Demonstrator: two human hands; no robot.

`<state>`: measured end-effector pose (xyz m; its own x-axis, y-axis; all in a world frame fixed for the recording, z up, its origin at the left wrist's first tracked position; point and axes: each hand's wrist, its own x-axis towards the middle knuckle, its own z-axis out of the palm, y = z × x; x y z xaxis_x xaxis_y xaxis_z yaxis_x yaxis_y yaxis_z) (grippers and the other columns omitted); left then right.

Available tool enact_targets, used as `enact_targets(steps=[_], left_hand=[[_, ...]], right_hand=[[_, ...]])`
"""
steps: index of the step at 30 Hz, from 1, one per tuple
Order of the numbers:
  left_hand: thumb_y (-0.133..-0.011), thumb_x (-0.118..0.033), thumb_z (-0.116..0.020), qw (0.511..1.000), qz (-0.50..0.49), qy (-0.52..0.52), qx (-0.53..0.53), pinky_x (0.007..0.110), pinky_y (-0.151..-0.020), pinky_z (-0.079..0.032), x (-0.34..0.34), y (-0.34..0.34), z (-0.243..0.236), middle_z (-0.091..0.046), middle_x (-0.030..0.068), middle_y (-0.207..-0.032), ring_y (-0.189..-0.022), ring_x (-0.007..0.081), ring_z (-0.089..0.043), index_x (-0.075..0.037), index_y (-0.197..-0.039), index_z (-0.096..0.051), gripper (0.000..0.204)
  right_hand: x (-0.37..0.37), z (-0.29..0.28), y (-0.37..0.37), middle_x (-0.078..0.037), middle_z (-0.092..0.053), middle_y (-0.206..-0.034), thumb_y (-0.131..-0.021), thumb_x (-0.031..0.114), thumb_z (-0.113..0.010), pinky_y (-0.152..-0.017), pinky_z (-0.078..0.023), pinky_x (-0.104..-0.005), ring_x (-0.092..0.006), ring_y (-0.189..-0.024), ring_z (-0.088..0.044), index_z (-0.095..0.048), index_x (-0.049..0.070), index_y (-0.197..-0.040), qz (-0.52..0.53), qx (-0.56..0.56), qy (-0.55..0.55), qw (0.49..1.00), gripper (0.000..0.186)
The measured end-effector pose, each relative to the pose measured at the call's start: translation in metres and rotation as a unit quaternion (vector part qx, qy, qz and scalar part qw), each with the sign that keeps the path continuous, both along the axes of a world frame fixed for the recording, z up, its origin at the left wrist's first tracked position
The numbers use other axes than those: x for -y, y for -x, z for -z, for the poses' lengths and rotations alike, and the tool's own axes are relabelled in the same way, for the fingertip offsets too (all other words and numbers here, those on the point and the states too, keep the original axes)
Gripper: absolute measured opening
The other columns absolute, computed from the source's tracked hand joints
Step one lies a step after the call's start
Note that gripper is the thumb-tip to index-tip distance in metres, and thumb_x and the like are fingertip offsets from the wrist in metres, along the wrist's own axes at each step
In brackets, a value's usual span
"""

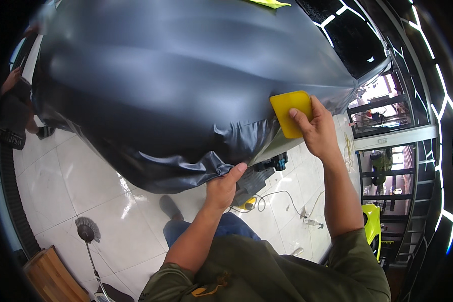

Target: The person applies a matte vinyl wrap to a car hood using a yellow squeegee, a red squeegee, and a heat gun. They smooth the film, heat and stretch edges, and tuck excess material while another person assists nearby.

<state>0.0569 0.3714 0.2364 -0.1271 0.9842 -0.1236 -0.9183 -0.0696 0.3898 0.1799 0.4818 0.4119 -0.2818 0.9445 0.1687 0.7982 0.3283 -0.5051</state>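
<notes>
The dark film [186,75] spread across the upper middle of the frame, its loose edge gathered in the left hand [222,187], which pinched it at lower centre. Its creases [242,133] fanned up and right from that grip toward the yellow squeegee [285,113], nearly upright right of centre, its left edge just beside them. The right hand [318,132] clasped the squeegee, thumb on its face, nearer the upper creases than the left.

The left hand [223,188] gripped a bunched edge of the dark grey film [161,85] draped over a car [355,43] — creases fanned out beside it — while the right hand [318,127] held a yellow squeegee [284,111] at the film's wrinkled side. A long-handled round brush [87,230] showed at lower left against the pale tiled floor [50,189], near a brown wooden piece [55,276].
</notes>
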Motion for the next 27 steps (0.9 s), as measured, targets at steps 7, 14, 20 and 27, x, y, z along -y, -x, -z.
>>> enact_targets(steps=[7, 14, 20, 27], left_hand=[[-0.086, 0.003, -0.061, 0.996, -0.007, 0.001, 0.094, 0.032, -0.097, -0.044, -0.006, -0.009, 0.005, -0.061, 0.0008, -0.114, -0.105, 0.0128, -0.058, -0.009, -0.12, -0.057, 0.035], [-0.087, 0.004, -0.055, 0.991, -0.047, -0.038, 0.122, 0.043, -0.1, -0.045, -0.013, -0.024, -0.006, -0.061, 0.0055, -0.121, -0.111, 0.0223, -0.059, -0.009, -0.126, -0.054, 0.04], [-0.088, 0.001, -0.053, 0.99, -0.084, -0.024, 0.115, 0.043, -0.098, -0.048, -0.02, -0.03, -0.01, -0.061, 0.0075, -0.121, -0.112, 0.0243, -0.059, -0.008, -0.125, -0.054, 0.038], [-0.094, -0.011, -0.053, 0.989, -0.147, -0.025, 0.012, 0.042, -0.096, -0.048, -0.01, -0.036, -0.002, -0.062, 0.0098, -0.122, -0.112, 0.0235, -0.059, -0.005, -0.123, -0.056, 0.03]], right_hand=[[0.003, -0.008, 0.005, -0.023, -0.061, -0.076, -0.089, 0.02, -0.061, -0.064, -0.048, -0.0355, -0.0301, -0.066, -0.061, -0.052, -0.003, -0.097, -0.014, 0.059, -0.004, 0.998, 0.026], [-0.001, -0.001, -0.006, -0.026, -0.058, -0.074, -0.088, 0.022, -0.061, -0.064, -0.045, -0.0444, -0.0467, -0.074, -0.055, -0.048, -0.002, -0.09, -0.065, 0.061, -0.031, 0.996, 0.028], [-0.038, -0.012, -0.037, -0.026, -0.063, -0.083, -0.086, 0.023, -0.061, -0.071, -0.048, -0.043, -0.0435, -0.08, -0.06, -0.054, -0.005, -0.092, -0.07, -0.075, 0.01, 0.995, 0.029], [-0.032, 0.016, -0.02, -0.028, -0.06, -0.073, -0.087, 0.023, -0.059, -0.067, -0.045, -0.052, -0.0482, -0.074, -0.058, -0.049, -0.003, -0.092, -0.23, 0.026, -0.045, 0.972, 0.028]])
